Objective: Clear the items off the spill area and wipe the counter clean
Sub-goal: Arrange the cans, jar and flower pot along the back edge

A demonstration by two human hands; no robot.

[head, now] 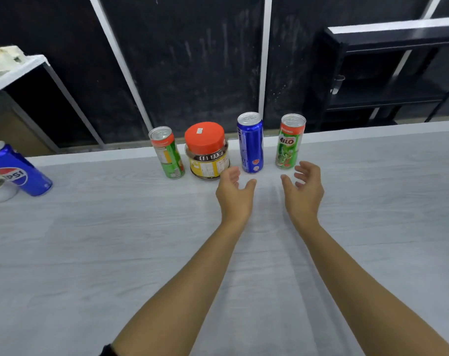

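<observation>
- Two bare forearms reach forward over the counter: pale grey wood-grain, no cloth in view, no spill I can make out
- left hand holds nothing, fingers loosely apart, thumb out, just in front of the jar with the orange lid; contact unclear
- right hand also holds nothing, fingers relaxed and spread, palm turned inward, just in front of the Milo can
- blue can stands upright just beyond the gap between both hands
- Step, my read: clearing phase, pre-grasp on the row; wiping not begun
- Next move likely needs fingers closed round one can body and a straight lift, since neighbours stand close; the jar would need a wider span
- green can ends the row on the left, all four near the far counter edge
- Pepsi can far left, looks tilted (maybe lens), beside a white bowl
- Behind: dark wall panels with white strips, black shelf unit right, white-topped table left
</observation>
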